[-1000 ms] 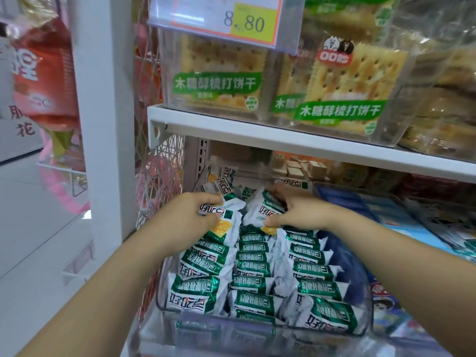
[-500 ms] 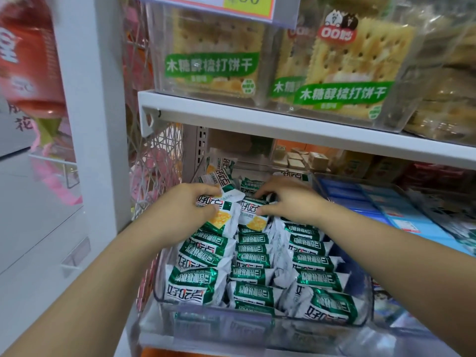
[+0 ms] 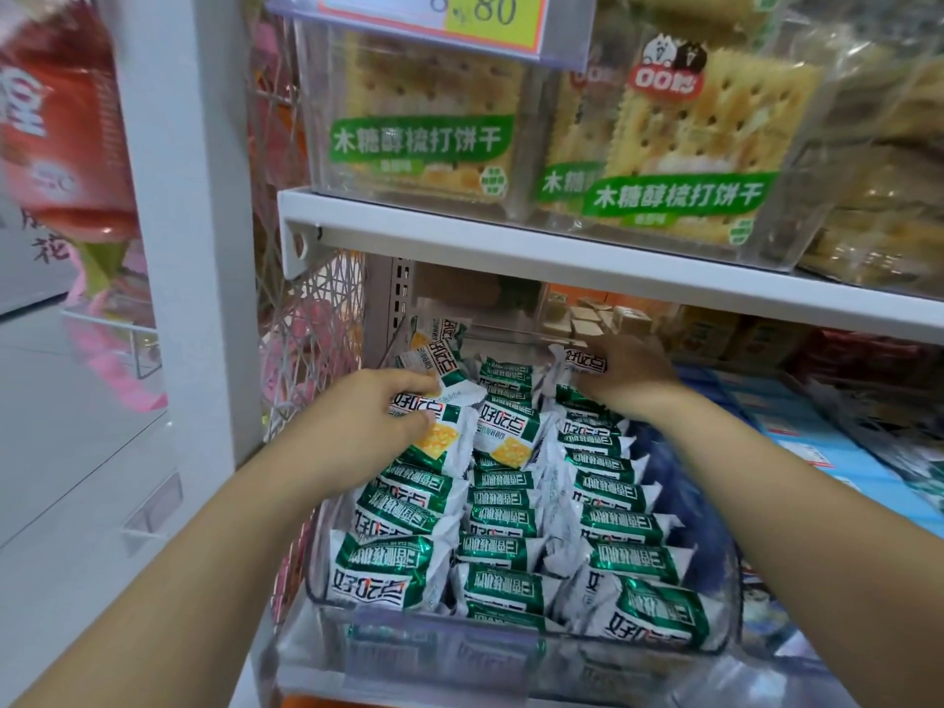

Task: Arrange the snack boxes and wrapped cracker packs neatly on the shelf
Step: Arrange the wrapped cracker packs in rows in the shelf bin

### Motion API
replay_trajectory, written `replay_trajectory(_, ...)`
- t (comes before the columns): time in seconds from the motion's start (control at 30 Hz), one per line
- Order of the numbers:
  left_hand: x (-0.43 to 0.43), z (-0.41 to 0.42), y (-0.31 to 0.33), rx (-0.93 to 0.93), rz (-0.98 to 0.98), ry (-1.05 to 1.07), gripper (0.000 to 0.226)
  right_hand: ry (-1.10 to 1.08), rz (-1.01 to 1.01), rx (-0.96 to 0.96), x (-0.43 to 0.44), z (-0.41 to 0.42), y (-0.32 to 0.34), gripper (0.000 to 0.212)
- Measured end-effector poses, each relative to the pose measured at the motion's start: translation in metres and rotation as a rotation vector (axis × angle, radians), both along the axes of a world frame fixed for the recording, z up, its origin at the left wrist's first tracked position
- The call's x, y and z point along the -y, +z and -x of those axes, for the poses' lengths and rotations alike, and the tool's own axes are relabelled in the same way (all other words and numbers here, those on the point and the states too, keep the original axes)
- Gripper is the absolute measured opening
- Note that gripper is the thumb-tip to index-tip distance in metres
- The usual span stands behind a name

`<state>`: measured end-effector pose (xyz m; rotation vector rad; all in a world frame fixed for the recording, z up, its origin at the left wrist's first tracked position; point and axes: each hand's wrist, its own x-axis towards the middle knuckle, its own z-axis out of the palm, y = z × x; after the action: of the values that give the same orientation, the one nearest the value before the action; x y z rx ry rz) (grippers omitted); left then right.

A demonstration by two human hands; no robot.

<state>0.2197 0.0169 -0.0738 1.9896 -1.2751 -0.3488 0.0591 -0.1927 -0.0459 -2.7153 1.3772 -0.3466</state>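
Observation:
A clear plastic bin on the lower shelf holds several green-and-white wrapped cracker packs standing in three rows. My left hand reaches into the left row's far end and grips a pack with a yellow cracker picture. My right hand is at the back of the right row, fingers curled around a pack there. Its fingertips are hidden behind the wrappers. More packs lie loose and tilted at the bin's back left.
The white upper shelf just above my hands carries clear boxes of soda crackers and a price tag. Blue packs fill the bin to the right. A white upright post and a wire mesh panel stand at left.
My right hand has moved from the middle row toward the back right of the bin. My left hand stays on the left row's far packs. The view has tilted slightly.

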Motion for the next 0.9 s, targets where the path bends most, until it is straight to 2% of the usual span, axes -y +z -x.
replay_trajectory(0.1, 0.0, 0.001, 0.002, 0.019, -0.005, 0.006, 0.038, 0.009, -0.027, 0.043, 0.0, 0.002, 0.0, 0.048)
replay_trajectory(0.3, -0.001, 0.003, 0.004, 0.013, -0.01, 0.02, 0.038, 0.078, -0.051, 0.207, -0.009, 0.015, 0.001, 0.03)
replay_trajectory(0.4, -0.002, 0.004, 0.005, 0.002, -0.003, 0.029, 0.038, 0.124, 0.019, 0.431, -0.022, 0.02, 0.006, 0.025)
replay_trajectory(0.5, -0.001, 0.003, 0.004, -0.017, 0.0, 0.015, 0.039, 0.254, -0.251, 0.688, -0.041, 0.014, 0.021, 0.026)
replay_trajectory(0.57, -0.001, 0.003, 0.004, -0.043, 0.002, 0.005, 0.039, 0.316, -0.439, 0.611, -0.049, 0.008, 0.024, 0.028)
replay_trajectory(0.63, -0.002, 0.004, 0.005, -0.049, 0.001, 0.006, 0.039, 0.34, -0.507, 0.443, -0.051, 0.005, 0.019, 0.025)
replay_trajectory(0.8, -0.001, 0.004, 0.005, -0.058, -0.001, 0.008, 0.039, 0.391, -0.46, 0.211, -0.043, 0.006, 0.005, 0.026)
replay_trajectory(0.9, -0.001, 0.004, 0.004, -0.064, 0.005, 0.007, 0.039, 0.446, -0.323, 0.073, -0.043, 0.002, 0.002, 0.023)
